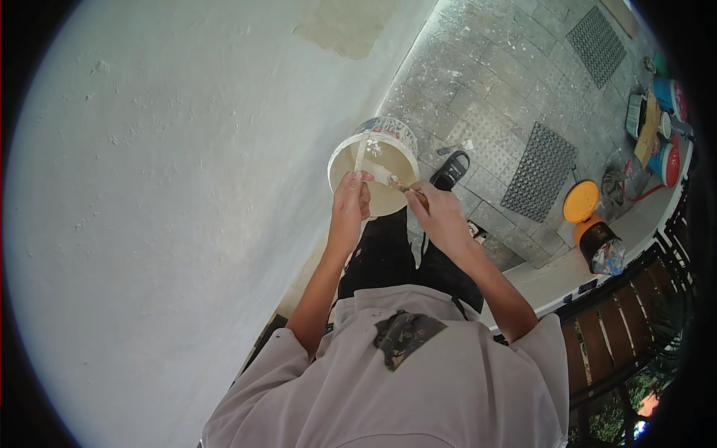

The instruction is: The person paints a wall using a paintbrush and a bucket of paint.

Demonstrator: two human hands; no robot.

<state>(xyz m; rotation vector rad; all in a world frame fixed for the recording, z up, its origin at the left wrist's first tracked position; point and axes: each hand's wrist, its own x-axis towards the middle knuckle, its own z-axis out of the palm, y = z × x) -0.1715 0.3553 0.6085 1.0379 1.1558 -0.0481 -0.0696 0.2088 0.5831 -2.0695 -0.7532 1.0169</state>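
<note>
- I see the white wall (172, 194) filling the left of the view; most of it looks evenly coated, though a bare tan patch (343, 28) shows near the top, so I judge some covering is left to do.
- The paved floor (493, 89) on the right is speckled with white splashes, and a dark mat (539, 170) lies on it.
- Further right, well apart from me, stand an orange lid (581, 201) and several cans (666, 163) along a ledge.
- The bucket (373, 160) hangs in front of me, near the wall, above my dark shoe (451, 169). I judge it low on paint: the inside shows mostly pale walls.
- My left hand (351, 201) is closed around the bucket's rim, holding it up.
- My right hand (439, 213) is closed on a brush (403, 187), whose tip reaches into the bucket; I judge I am loading it.
</note>
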